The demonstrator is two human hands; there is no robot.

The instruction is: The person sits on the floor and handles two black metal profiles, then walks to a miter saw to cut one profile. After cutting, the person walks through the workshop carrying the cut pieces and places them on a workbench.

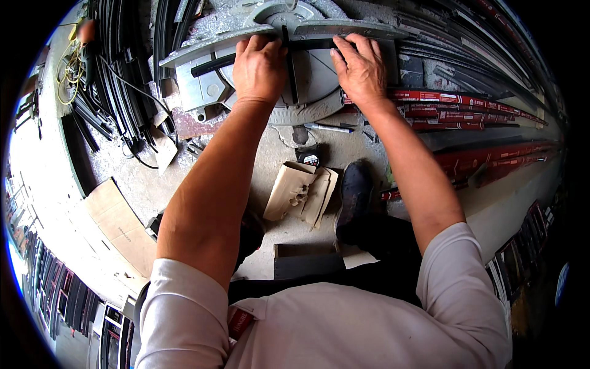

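A thin black strip (212,65) lies crosswise on the silver round-bed saw table (313,74), close to its upright metal fence (215,46). My left hand (260,69) is closed over this strip, just left of the dark slot (293,80) in the bed. To the right of the slot, my right hand (364,72) holds the strip's other part, fingers bent over it toward the fence and thumb on the near side. My fingers hide parts of the strip. The saw's blade cannot be made out.
Below the saw lie a white marker (329,128), a tape measure (310,157) and torn cardboard (292,190). Black profiles (120,67) crowd the left, red-wrapped lengths (448,98) the right. A cardboard sheet (120,224) lies at left, a dark open box (307,265) between my feet.
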